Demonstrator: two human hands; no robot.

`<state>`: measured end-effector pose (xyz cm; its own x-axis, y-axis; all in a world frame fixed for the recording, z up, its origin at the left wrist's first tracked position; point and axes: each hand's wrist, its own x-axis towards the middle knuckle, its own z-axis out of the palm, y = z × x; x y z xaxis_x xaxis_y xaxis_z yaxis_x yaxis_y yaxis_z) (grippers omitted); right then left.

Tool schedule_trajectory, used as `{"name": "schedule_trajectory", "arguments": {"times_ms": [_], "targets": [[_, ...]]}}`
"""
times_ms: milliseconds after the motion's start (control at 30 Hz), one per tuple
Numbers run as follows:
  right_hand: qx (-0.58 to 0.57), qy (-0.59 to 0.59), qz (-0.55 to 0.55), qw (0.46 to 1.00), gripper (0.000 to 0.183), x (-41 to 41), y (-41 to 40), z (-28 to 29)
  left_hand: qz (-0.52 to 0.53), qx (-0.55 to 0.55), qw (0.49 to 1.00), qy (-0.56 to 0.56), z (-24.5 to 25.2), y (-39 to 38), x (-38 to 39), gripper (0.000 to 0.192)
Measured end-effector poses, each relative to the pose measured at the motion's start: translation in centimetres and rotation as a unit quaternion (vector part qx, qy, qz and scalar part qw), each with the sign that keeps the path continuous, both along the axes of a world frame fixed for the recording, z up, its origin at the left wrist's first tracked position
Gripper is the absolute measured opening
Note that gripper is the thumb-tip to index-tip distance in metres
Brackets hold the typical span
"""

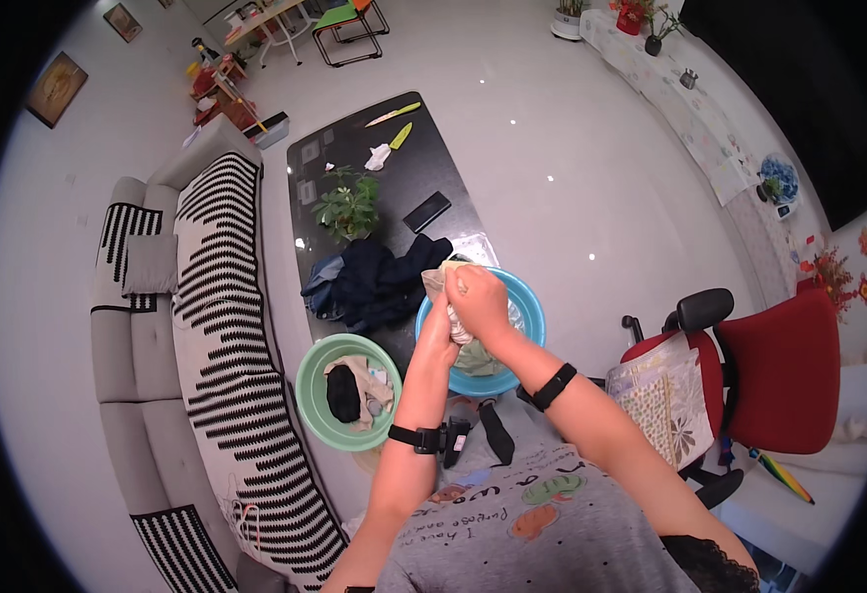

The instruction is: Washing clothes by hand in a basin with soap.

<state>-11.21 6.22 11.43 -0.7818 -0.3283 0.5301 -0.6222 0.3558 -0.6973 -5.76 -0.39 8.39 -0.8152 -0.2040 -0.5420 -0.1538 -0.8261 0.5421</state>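
Observation:
Both my hands are together over a blue plastic basin, gripping a bunched light-coloured cloth. My left hand lies along its near left side, fingers partly hidden. My right hand is closed in a fist around the upper part, a pale piece sticking out above. Greenish fabric lies in the basin below. To the left is a green plastic basin holding a black cloth item and a beige garment.
On the black table are dark clothes, a potted plant, a phone, a knife and its green sheath. A sofa stands left, a red office chair right.

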Motion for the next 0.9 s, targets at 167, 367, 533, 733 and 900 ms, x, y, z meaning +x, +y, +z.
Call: {"name": "schedule_trajectory", "arguments": {"times_ms": [167, 367, 533, 733, 900], "targets": [[0.007, -0.013, -0.006, 1.000, 0.025, 3.2, -1.3, 0.3, -0.011, 0.031, 0.999, 0.014, 0.1, -0.5, 1.4, 0.030], [-0.027, 0.051, 0.171, 0.984, 0.022, 8.2, -3.7, 2.0, 0.065, -0.060, 0.869, 0.486, -7.6, -4.2, 4.1, 0.031], [0.034, -0.096, -0.078, 0.992, 0.026, 2.9, -1.3, -1.2, -0.046, 0.013, 0.999, -0.019, 0.0, -2.6, 3.2, 0.026], [0.004, -0.027, -0.003, 1.000, 0.023, 9.1, -3.6, 1.1, -0.113, 0.182, 0.951, 0.223, -4.9, -4.7, 5.6, 0.022], [-0.006, 0.033, 0.101, 0.994, 0.024, 7.9, -2.9, 0.0, -0.042, 0.105, 0.992, 0.046, -1.9, -3.3, 3.9, 0.023]]}}
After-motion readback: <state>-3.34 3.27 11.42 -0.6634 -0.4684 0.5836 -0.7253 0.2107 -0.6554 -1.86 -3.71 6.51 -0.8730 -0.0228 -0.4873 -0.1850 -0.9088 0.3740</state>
